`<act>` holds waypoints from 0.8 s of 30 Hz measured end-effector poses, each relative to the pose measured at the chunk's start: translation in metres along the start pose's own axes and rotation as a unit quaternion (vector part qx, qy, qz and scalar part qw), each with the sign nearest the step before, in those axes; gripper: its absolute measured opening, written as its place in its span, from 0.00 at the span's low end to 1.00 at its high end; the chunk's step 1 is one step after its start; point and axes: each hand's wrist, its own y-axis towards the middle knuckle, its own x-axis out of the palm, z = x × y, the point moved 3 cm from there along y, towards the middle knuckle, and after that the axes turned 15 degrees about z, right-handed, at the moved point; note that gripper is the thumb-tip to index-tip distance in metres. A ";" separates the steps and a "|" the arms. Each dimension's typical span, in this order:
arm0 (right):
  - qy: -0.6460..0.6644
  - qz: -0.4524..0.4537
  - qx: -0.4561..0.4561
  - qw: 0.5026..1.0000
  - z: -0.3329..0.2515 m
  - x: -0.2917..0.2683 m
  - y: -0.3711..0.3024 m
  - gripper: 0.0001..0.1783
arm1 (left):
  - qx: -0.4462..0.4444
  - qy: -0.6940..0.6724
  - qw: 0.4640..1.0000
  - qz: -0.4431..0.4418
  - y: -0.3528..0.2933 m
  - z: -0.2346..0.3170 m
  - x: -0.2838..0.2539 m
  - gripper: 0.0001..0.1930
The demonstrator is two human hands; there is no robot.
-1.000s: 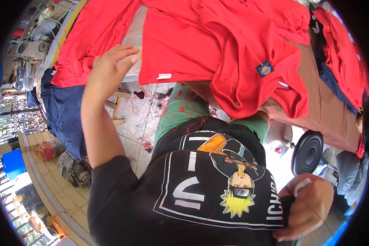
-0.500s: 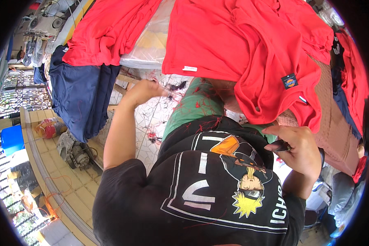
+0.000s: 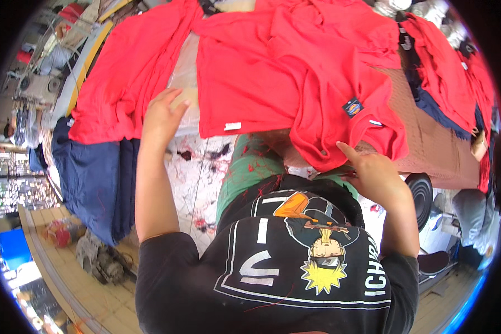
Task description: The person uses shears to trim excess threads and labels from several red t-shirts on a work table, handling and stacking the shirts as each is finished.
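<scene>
At upper centre, a bright red, soft-cloth garment (image 3: 250, 83) is lying in loose folds

At mid-frame, the garment's lower edge is hanging toward the person's green cloth shorts (image 3: 245, 178). A small white rectangular label (image 3: 232, 126) is showing at its lower-left corner, and a dark blue square label (image 3: 352, 107) is showing on its right side. At left of centre, the bare left hand (image 3: 164, 118) is hovering just beside the garment's left edge, thumb and fingers spread, gripping nothing. At right of centre, the bare right hand (image 3: 376, 175) is pointing its index finger at the folded lower edge; its other fingers are curling under, so I cannot tell whether they are pinching anything. Good handling is probably calling for the left palm flat on the garment, bracing it, while the right fingertips are taking a single layer, since loose folds are likely to slip.
</scene>
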 end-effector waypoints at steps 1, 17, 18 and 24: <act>-0.030 -0.002 0.023 0.999 0.003 0.008 0.000 0.33 | 0.046 -0.012 0.999 0.008 0.015 0.016 0.008 0.27; 0.101 0.099 -0.084 0.986 0.061 0.035 0.021 0.28 | 0.178 -0.378 0.909 -0.011 0.145 0.161 0.103 0.09; 0.072 0.115 -0.084 0.987 0.065 0.049 0.026 0.27 | 0.157 -0.423 0.892 -0.043 0.153 0.168 0.098 0.06; 0.339 0.224 -0.058 0.912 0.079 -0.064 0.029 0.10 | 0.126 -0.522 0.843 0.031 0.198 0.188 -0.016 0.07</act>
